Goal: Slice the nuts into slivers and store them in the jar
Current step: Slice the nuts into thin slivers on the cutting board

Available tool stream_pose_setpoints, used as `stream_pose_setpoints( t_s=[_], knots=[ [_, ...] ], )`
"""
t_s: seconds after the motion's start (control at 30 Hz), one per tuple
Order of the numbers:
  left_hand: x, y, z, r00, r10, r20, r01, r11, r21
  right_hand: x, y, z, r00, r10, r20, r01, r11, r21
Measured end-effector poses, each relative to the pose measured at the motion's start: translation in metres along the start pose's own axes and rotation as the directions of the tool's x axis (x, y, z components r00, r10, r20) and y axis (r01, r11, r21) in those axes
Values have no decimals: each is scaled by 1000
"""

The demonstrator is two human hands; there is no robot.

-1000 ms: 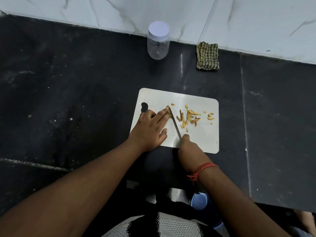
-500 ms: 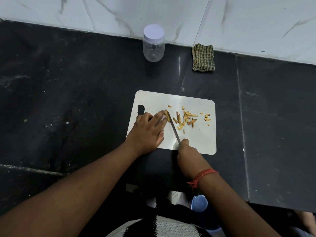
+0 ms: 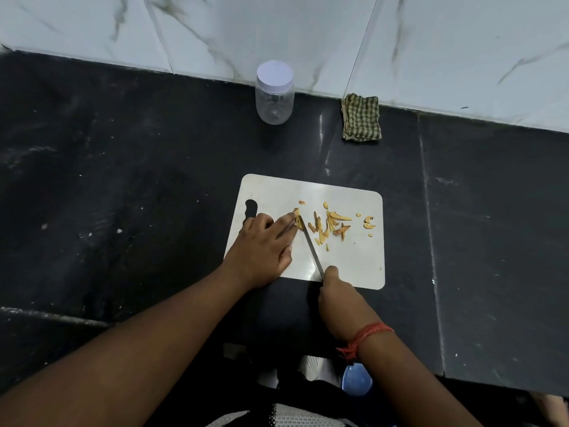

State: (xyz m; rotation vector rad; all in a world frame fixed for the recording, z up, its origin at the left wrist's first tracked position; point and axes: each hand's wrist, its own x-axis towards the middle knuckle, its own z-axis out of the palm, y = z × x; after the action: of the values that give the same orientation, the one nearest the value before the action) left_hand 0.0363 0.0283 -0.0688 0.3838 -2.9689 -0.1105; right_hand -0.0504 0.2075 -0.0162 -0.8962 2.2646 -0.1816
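Observation:
A white cutting board (image 3: 354,266) lies on the black counter. Several yellow nut slivers (image 3: 331,226) are scattered across its middle. My left hand (image 3: 261,248) rests on the board's left part, fingertips pinning a nut piece (image 3: 296,214) against the blade. My right hand (image 3: 334,291) grips the handle of a thin knife (image 3: 309,245) at the board's near edge, with the blade angled up-left to the nut piece. A clear plastic jar (image 3: 274,97) with a white lid on stands upright at the back by the wall.
A folded green checked cloth (image 3: 361,118) lies by the marble wall, right of the jar. The black counter (image 3: 123,195) runs wide to the left and right of the board. A blue round object (image 3: 357,379) sits below the counter's front edge.
The view has shifted slightly between frames. My hands stay in place on the nut piece and knife, and the blade shows only small slicing motion.

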Motion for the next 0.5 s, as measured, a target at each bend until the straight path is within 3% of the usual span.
stream_pose_setpoints(
  t_s=[0.5],
  knots=[
    [0,0,-1,998,-27,57,27,1000,-3,7,3,-18,997,8,77,-10,999,32]
  ],
)
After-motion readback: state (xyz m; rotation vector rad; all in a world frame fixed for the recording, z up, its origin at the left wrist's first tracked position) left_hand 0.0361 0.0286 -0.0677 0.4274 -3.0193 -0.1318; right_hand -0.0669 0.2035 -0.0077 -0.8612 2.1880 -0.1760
